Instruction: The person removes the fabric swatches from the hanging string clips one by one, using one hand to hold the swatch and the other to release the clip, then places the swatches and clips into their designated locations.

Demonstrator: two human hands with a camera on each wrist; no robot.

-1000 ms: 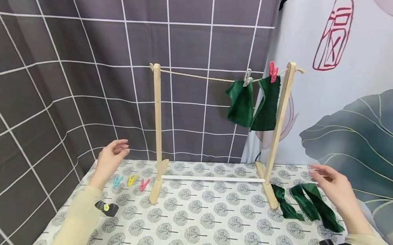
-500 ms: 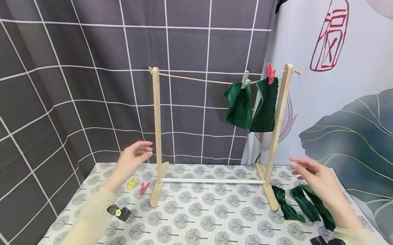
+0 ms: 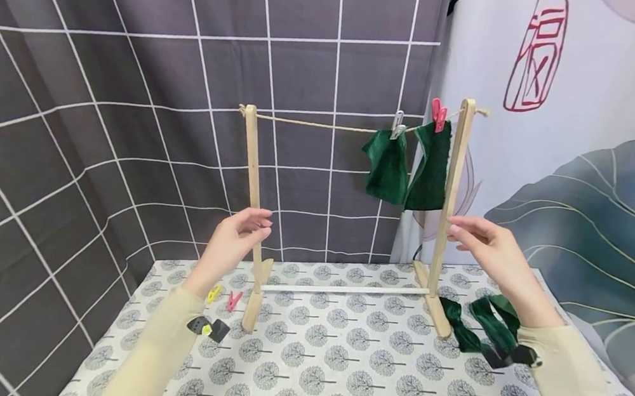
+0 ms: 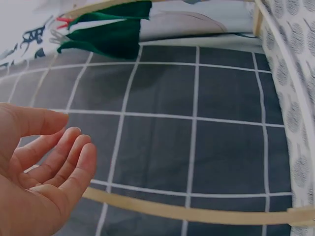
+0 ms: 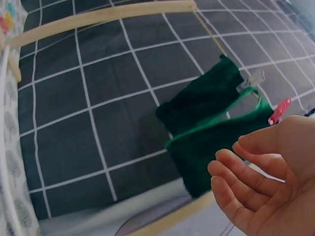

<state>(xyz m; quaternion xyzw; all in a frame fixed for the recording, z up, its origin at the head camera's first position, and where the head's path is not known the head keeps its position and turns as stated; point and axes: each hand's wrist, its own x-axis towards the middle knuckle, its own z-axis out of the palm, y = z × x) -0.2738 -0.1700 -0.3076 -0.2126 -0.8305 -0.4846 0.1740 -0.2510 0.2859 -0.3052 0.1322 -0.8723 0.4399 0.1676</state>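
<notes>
My left hand point(image 3: 235, 241) is raised in front of the left post of a small wooden drying rack point(image 3: 257, 173). Its fingers are loosely bent and hold nothing. At the right post, my right hand point(image 3: 488, 243) is likewise relaxed, fingertips overlapping the post's edge. From the rope point(image 3: 319, 124) hang two green cloths; a whitish clothespin point(image 3: 398, 126) grips the left cloth point(image 3: 387, 169), and a red clothespin point(image 3: 439, 115) grips the right cloth point(image 3: 430, 170). In the right wrist view, my fingers overlap the right cloth point(image 5: 206, 152).
A yellow clothespin point(image 3: 213, 294) and a pink clothespin point(image 3: 234, 301) lie on the patterned tablecloth point(image 3: 311, 382) left of the rack. More green cloth strips point(image 3: 492, 323) lie at its right foot, partly behind my right forearm. A white bar point(image 3: 343, 288) joins the feet.
Both hands have risen and come inward, the left moving right and the right moving left toward the posts. The blue clothespin has become hidden behind the left arm in the head view.
</notes>
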